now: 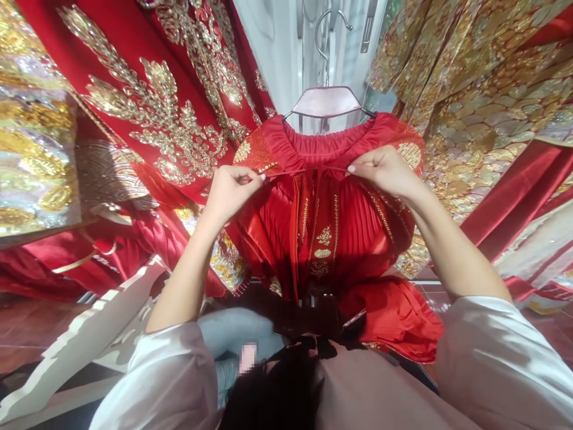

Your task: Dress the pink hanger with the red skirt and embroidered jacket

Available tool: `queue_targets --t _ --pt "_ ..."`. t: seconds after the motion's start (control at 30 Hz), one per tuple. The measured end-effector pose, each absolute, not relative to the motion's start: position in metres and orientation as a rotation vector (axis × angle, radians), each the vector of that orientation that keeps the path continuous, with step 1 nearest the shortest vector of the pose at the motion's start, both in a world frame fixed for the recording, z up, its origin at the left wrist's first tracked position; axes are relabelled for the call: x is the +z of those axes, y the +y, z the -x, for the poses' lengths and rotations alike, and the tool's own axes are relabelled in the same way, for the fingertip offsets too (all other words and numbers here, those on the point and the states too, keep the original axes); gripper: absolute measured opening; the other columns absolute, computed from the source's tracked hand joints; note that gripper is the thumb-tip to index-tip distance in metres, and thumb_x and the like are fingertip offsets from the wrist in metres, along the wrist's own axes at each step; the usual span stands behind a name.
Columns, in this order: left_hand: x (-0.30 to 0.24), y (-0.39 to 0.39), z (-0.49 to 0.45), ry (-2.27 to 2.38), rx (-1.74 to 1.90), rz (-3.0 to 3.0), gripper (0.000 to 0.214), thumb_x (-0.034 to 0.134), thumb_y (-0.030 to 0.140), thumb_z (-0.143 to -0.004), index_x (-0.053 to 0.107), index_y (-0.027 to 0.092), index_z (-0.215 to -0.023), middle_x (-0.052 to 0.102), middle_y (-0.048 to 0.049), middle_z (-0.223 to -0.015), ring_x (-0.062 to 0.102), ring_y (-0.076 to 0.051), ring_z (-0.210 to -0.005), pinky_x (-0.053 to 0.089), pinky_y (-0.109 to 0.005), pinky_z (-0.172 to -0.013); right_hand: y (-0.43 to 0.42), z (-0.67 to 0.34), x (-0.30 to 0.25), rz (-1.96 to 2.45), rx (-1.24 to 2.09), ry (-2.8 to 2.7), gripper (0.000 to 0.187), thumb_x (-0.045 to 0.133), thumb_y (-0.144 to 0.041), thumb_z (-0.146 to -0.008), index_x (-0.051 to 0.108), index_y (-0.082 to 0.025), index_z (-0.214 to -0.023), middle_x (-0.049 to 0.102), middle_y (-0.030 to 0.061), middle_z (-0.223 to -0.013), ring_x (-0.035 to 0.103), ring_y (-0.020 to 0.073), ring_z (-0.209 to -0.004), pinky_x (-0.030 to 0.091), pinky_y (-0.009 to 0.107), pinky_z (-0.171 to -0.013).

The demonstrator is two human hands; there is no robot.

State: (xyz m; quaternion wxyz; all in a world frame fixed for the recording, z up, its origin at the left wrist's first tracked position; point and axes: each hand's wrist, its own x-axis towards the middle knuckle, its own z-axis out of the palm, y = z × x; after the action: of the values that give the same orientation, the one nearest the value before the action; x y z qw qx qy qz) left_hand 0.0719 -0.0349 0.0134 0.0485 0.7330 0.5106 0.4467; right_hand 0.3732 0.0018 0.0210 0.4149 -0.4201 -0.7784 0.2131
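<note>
A red pleated skirt (pixel 322 227) with gold embroidery hangs by its gathered waistband from a hanger (pixel 326 101), straight ahead. The left hand (pixel 235 191) is curled nearly closed, thumb and forefinger pinching one end of the thin red drawstring (pixel 308 171) at the waistband's left side, while the right hand (pixel 385 170) pinches the other end at the right side, so the cord runs taut between them. A red robe (pixel 156 101) with gold embroidery hangs to the left and a gold robe (pixel 483 101) to the right.
</note>
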Motion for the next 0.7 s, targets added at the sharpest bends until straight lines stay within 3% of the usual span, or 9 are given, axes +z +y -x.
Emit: queue_targets --t 0.17,0.3,0.43,0.57,0.7 --pt "0.008 -0.033 -0.089 2.035 1.343 -2.4 0.018 0.056 0.031 -0.08 0.068 0.018 -0.078 0.06 -0.0063 -0.076 0.055 -0.02 -0.071 0.04 -0.033 -0.068 0.015 -0.369 0.02 1.111 1.046 -1.799 0.023 0.067 -0.027 -0.075 0.062 -0.012 -0.059 0.046 -0.0011 -0.044 0.028 0.0022 -0.036 0.017 0.02 -0.035" --pt "-0.004 -0.023 -0.097 2.098 1.442 -2.322 0.018 0.051 0.026 -0.086 0.067 0.019 -0.088 0.057 -0.0081 -0.083 0.058 -0.025 -0.083 0.042 -0.036 -0.071 0.028 -0.361 0.014 1.267 1.218 -1.717 0.019 0.066 -0.02 -0.075 0.064 -0.011 -0.059 0.04 -0.0028 -0.037 0.022 0.0012 -0.03 0.009 0.019 -0.029" --pt "-0.011 0.004 -0.102 1.953 1.804 -2.106 0.013 0.051 0.021 -0.087 0.064 0.018 -0.088 0.054 -0.0066 -0.085 0.057 -0.023 -0.09 0.044 -0.033 -0.073 0.027 -0.356 0.016 1.299 1.383 -1.889 0.007 0.069 -0.015 -0.069 0.068 -0.012 -0.063 0.043 -0.003 -0.038 0.026 0.0015 -0.031 0.009 0.018 -0.028" --pt "-0.007 0.028 -0.12 1.586 2.162 -1.78 0.007 0.058 0.016 -0.082 0.063 0.018 -0.077 0.055 -0.0014 -0.073 0.056 -0.015 -0.078 0.044 -0.027 -0.07 0.02 -0.352 0.018 0.967 1.476 -1.991 0.013 0.073 -0.022 -0.068 0.071 -0.013 -0.077 0.048 -0.0031 -0.043 0.029 0.0009 -0.036 0.012 0.016 -0.032" --pt "0.003 0.021 -0.144 1.152 1.814 -1.661 0.015 0.065 0.018 -0.077 0.062 0.015 -0.063 0.055 0.0015 -0.06 0.049 -0.008 -0.058 0.041 -0.021 -0.058 0.021 -0.342 0.01 0.765 1.238 -1.848 0.029 0.067 -0.035 -0.076 0.071 -0.011 -0.093 0.054 -0.0027 -0.05 0.027 0.0005 -0.037 0.016 0.017 -0.034"
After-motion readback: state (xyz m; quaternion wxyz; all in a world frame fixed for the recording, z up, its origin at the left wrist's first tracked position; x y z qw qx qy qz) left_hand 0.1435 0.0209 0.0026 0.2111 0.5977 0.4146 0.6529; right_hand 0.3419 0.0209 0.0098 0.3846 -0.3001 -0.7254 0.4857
